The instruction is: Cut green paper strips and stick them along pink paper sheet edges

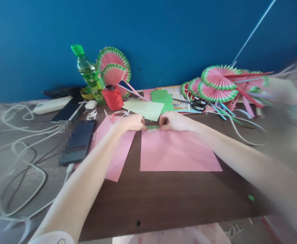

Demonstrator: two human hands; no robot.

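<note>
A narrow green paper strip [152, 127] runs along the far edge of a pink paper sheet [176, 152] lying flat on the table. My left hand [136, 122] is closed, its fingertips pinching the strip's left end. At the other end, my right hand [170, 121] has its fingers curled and pressed together on the strip, the forearm reaching over the sheet's right side. A second pink sheet [117, 156] lies at an angle under my left forearm. Just beyond the hands are a pale green sheet [145, 109] and darker green paper [162, 99].
At the back stand a green bottle [88, 73], a red cup-like holder [113, 98] and folded paper fans [114, 61]. More fans [218, 84] pile up right, near black scissors [198, 104]. Left lie a dark tablet-like device [78, 142] and looping white cables [37, 166].
</note>
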